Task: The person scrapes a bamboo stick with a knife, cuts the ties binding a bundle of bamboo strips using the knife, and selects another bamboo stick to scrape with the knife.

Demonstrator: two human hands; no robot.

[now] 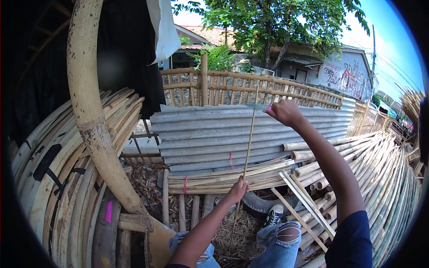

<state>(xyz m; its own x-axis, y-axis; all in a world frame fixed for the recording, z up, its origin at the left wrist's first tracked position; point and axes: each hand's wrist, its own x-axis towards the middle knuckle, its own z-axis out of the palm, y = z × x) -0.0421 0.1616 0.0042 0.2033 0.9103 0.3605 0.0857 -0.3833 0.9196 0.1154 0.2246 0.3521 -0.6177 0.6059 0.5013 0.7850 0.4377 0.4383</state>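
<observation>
My left hand (238, 190) is closed round a long, thin bamboo strip (248, 152), which stands nearly upright in front of me, its lower end down by the ground between my legs. Up to the right, my raised right hand (286, 112) grips a knife (255, 106) whose handle shows a bit of pink. The blade points left and crosses the strip close to its upper end; whether it cuts into the strip I cannot tell.
A thick bamboo post (87, 89) rises close on my left, beside stacked split bamboo (49, 178). Many bamboo poles (371, 178) lie to the right. Ahead are tied bamboo strips (210, 181), corrugated sheeting (201, 134) and a bamboo fence (223, 85). A tyre (257, 204) lies near my shoe.
</observation>
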